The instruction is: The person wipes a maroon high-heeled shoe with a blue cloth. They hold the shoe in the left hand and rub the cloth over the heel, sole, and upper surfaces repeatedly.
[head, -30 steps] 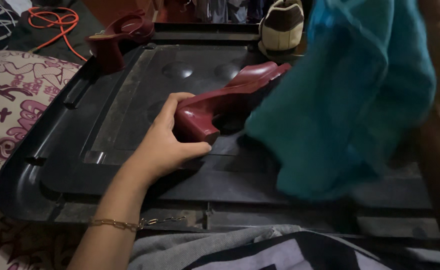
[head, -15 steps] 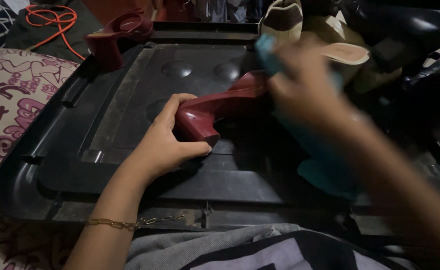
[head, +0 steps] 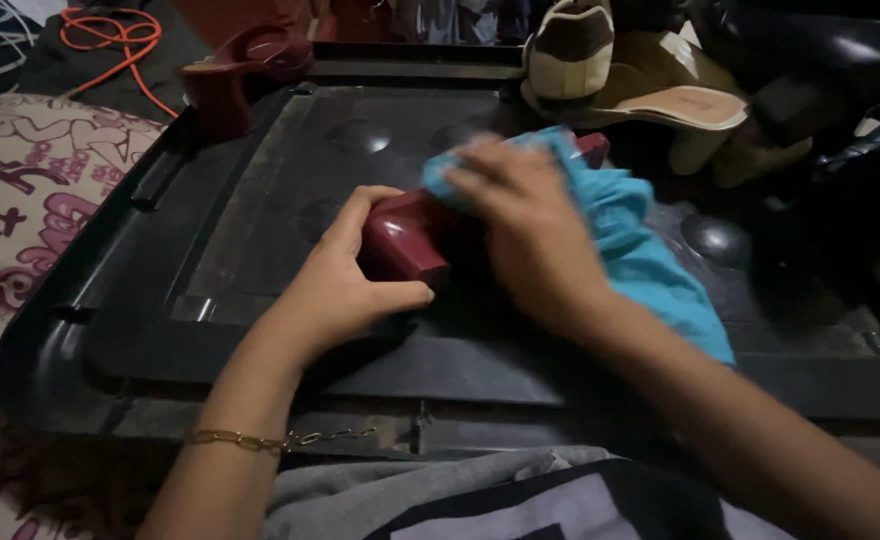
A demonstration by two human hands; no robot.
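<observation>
A dark red block-heeled shoe [head: 405,238] lies on a black plastic lid [head: 260,200] in front of me. My left hand [head: 345,280] grips its heel end and holds it down. My right hand [head: 530,225] presses a blue cloth [head: 650,260] onto the upper part of the shoe, covering most of it; only the shoe's tip shows beyond the cloth. A thin gold chain bracelet [head: 250,438] circles my left wrist.
A second dark red heeled shoe [head: 245,75] stands at the lid's far left corner. Several other shoes, a striped sneaker [head: 570,60] and a tan heel [head: 685,105], pile up at the back right. An orange cord [head: 110,30] and a patterned fabric [head: 20,200] lie left.
My right hand has brought the blue cloth down from in front of the camera onto the red shoe. My left hand has kept its hold on the heel.
</observation>
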